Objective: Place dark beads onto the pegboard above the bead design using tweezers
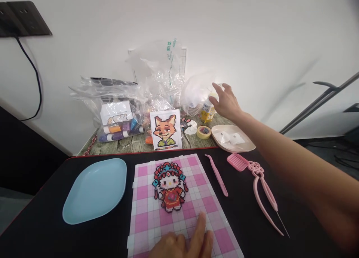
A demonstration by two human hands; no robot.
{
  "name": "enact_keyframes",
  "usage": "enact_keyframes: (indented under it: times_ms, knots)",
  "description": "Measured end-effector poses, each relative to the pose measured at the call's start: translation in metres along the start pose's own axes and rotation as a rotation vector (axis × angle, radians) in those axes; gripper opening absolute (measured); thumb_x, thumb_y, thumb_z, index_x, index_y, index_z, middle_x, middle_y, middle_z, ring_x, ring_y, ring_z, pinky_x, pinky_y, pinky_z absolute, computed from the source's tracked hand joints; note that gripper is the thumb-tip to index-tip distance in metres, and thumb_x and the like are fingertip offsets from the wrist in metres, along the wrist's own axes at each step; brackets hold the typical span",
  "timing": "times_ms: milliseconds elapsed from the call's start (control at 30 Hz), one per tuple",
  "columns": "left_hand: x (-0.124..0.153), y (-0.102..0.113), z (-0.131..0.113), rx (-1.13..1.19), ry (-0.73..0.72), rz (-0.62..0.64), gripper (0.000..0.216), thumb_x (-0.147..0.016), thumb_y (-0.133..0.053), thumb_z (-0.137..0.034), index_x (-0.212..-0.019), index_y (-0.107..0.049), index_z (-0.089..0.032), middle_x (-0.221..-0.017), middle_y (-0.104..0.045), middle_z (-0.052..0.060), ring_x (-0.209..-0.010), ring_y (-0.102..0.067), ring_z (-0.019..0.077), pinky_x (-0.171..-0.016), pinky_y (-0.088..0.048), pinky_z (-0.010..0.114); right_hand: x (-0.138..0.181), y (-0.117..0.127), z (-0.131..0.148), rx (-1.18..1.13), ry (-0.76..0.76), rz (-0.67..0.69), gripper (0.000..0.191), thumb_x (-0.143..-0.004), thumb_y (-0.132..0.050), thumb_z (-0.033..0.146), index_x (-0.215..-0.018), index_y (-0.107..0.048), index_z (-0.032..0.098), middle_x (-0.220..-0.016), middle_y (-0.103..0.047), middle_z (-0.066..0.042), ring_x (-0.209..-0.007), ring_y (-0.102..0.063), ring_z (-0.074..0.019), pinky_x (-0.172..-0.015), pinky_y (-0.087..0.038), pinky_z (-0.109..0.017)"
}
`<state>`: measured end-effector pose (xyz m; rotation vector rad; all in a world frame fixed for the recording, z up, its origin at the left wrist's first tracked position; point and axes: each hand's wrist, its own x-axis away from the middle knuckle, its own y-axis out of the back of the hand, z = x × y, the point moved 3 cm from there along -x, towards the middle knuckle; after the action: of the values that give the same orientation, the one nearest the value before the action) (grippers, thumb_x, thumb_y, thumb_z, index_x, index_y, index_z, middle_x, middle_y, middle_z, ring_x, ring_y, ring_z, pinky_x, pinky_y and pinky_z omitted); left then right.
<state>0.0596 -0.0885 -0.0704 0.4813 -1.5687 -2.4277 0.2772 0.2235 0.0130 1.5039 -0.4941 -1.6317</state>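
Note:
My right hand (226, 102) reaches toward the back with fingers apart, beside a yellow and white carton or bottle (208, 110); whether it touches it I cannot tell. My left hand (182, 245) rests at the lower part of the pink-and-white checkered pegboard (143, 205), index finger stretched out on it and other fingers partly curled. On the board lies a fuse-bead figure (170, 187), a white-faced character in red with a blue and red headdress. Pink tweezers (218, 175) lie right of the board. Farther right are a pink scoop (238, 162) and a pink needle-tipped tool (265, 190).
A blue tray (95, 190) sits at left. Behind stand a fox pixel picture (166, 130), bags of bead tubes (120, 127), clear plastic bags (162, 78), masking tape (203, 132) and a cream dish (244, 143) with small white packets. A wall (252, 33) closes off the back.

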Motion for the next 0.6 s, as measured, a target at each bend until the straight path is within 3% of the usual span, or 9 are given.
enact_keyframes:
  times_ms: [67, 200, 333, 400, 500, 600]
  knots:
    - [0.0, -0.002, 0.0, -0.009, 0.005, -0.024, 0.03, -0.086, -0.052, -0.007, -0.113, -0.065, -0.014, -0.112, -0.072, 0.012, -0.028, -0.051, 0.0075, -0.021, -0.041, 0.019, -0.013, -0.014, 0.001, 0.02, 0.023, 0.081, 0.055, -0.092, -0.038, 0.037, -0.141, -0.038, 0.014, -0.141, -0.04, -0.022, -0.12, -0.047, -0.0394, -0.093, -0.041, -0.055]
    - [0.002, -0.005, 0.0, -0.009, 0.01, -0.066, 0.029, -0.086, -0.051, -0.005, -0.109, -0.066, -0.013, -0.11, -0.073, 0.012, -0.026, -0.048, 0.0068, -0.02, -0.038, 0.019, -0.014, -0.026, 0.001, 0.031, 0.046, 0.151, 0.038, -0.087, -0.043, 0.024, -0.118, -0.062, 0.011, -0.124, -0.053, -0.021, -0.107, -0.054, -0.0361, -0.09, -0.042, -0.053]
    - [0.002, -0.003, 0.0, -0.003, 0.028, -0.12, 0.027, -0.082, -0.055, -0.007, -0.106, -0.067, -0.014, -0.106, -0.075, 0.012, -0.025, -0.048, 0.0071, -0.02, -0.038, 0.019, 0.001, -0.013, -0.001, 0.079, -0.018, 0.104, 0.037, -0.089, -0.04, 0.017, -0.119, -0.061, 0.011, -0.122, -0.051, -0.019, -0.106, -0.052, -0.0337, -0.088, -0.042, -0.049]
    - [0.001, -0.001, 0.003, 0.005, 0.058, -0.161, 0.024, -0.083, -0.056, -0.009, -0.102, -0.068, -0.014, -0.104, -0.076, 0.011, -0.024, -0.047, 0.007, -0.02, -0.037, 0.02, 0.008, 0.012, 0.005, 0.103, -0.017, 0.019, 0.038, -0.092, -0.041, 0.02, -0.124, -0.058, 0.012, -0.121, -0.051, -0.019, -0.108, -0.05, -0.0317, -0.088, -0.042, -0.047]
    - [-0.002, 0.005, 0.005, 0.057, 0.105, -0.263, 0.02, -0.085, -0.053, -0.008, -0.095, -0.069, -0.013, -0.1, -0.077, 0.011, -0.026, -0.049, 0.0069, -0.02, -0.038, 0.019, 0.026, 0.074, 0.022, 0.142, 0.053, -0.143, 0.04, -0.096, -0.041, 0.03, -0.128, -0.056, 0.012, -0.127, -0.047, -0.021, -0.117, -0.044, -0.031, -0.093, -0.04, -0.045]
    - [0.0, 0.012, 0.003, 0.244, 0.268, -0.485, 0.022, -0.087, -0.048, -0.007, -0.091, -0.068, -0.015, -0.084, -0.08, 0.006, -0.037, -0.062, 0.01, -0.03, -0.049, 0.019, 0.088, 0.137, 0.029, 0.21, 0.159, -0.296, 0.046, -0.094, -0.042, 0.044, -0.129, -0.055, 0.017, -0.12, -0.055, -0.019, -0.115, -0.048, -0.0311, -0.087, -0.044, -0.046]
